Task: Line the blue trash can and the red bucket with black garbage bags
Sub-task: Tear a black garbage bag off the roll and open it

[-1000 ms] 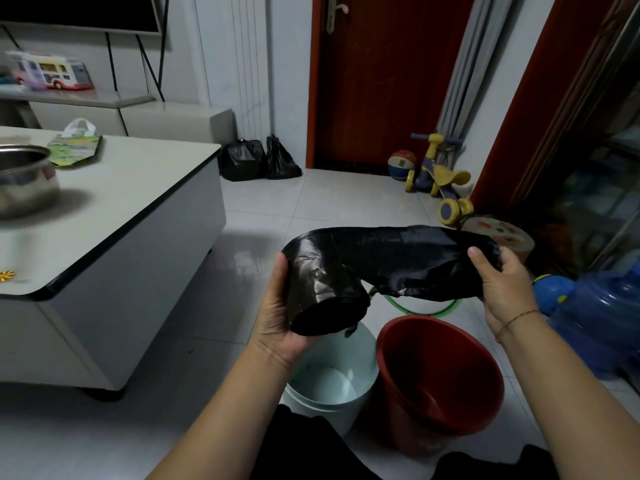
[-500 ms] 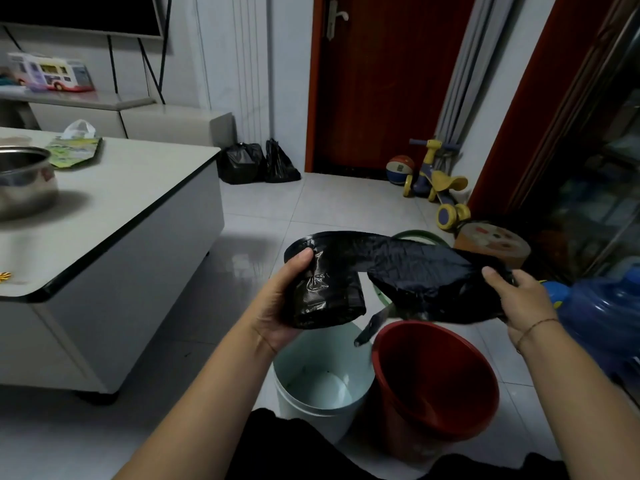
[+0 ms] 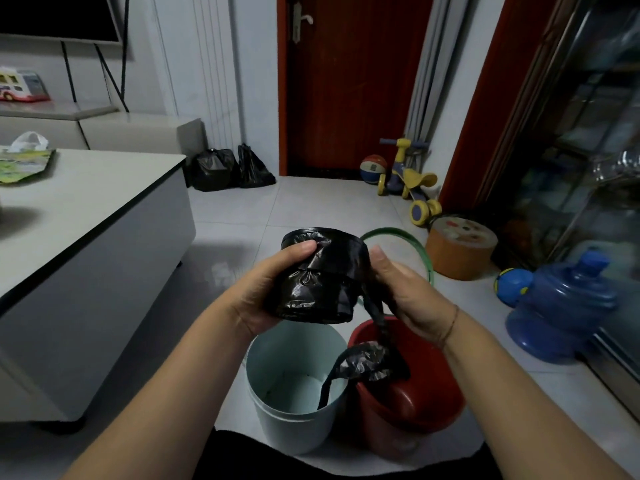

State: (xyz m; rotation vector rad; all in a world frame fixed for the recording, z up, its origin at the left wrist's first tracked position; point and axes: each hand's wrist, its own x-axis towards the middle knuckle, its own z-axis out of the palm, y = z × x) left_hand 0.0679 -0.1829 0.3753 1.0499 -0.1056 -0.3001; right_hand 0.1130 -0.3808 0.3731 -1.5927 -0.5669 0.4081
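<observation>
Left hand (image 3: 265, 299) grips the garbage bag roll (image 3: 318, 277), right hand (image 3: 407, 299) wraps its other side. A loose strip (image 3: 367, 362) dangles over the blue trash can (image 3: 277, 420) and red bucket (image 3: 433, 403).

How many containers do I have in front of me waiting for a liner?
2. The blue trash can stands on the floor below the left hand, the red bucket beside it below the right hand. Both hands hold the bag roll above them. No others show.
</observation>
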